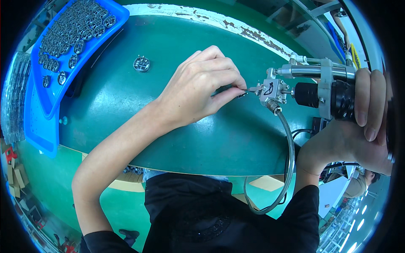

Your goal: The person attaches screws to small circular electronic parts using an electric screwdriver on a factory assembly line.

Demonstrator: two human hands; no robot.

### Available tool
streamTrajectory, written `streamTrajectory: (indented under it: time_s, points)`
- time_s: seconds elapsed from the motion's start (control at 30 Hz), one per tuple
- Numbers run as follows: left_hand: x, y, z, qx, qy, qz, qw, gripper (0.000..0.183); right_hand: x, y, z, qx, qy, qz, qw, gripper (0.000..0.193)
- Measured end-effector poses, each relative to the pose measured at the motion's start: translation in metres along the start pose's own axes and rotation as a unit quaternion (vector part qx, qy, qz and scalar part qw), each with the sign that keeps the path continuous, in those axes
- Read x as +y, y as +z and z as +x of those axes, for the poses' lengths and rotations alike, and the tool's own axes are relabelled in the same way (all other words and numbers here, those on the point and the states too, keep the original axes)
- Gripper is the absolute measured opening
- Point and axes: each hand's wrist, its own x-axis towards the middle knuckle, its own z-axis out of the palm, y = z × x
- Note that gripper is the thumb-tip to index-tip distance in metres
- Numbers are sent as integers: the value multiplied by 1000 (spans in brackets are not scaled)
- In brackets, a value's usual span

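Over the green worktop [190,154], the left hand [202,86] pinches a small dark part [241,95] between nearly closed fingertips at two o'clock, right by the valve tool [270,90]. At three o'clock, the right hand [356,137] curls around the tool's black body. A loose metal piece [141,63] lies toward half past ten; a blue tray [119,14] of similar pieces sits at ten.

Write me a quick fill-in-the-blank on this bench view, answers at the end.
1. The tray bearing many metal parts is coloured ____.
2. Exactly ____ metal part lies alone on the table top.
3. The left hand pinches a small part at the tip of the tool, which lies to that hand's ____.
4. The right hand is curled at the tool's back end, below a sleeve coloured ____.

Missing words: blue; one; right; black.
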Motion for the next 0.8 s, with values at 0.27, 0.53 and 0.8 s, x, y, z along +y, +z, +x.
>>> streamTrajectory:
  time_s: [0.27, 0.53, 0.8]
  points:
    - [2, 0, 2, -24, -59, -60, 996, 14, -51, -59, -46, -11, -8, -15, 1000, 22]
    - [8, 1, 5, -29, -90, -33, 995, 21, -33, -52, -33, -21, -15, -26, 999, 21]
    - [5, 0, -1, -106, -98, 56, 988, 32, -17, 0, -12, 293, 87, -38, 951, 48]
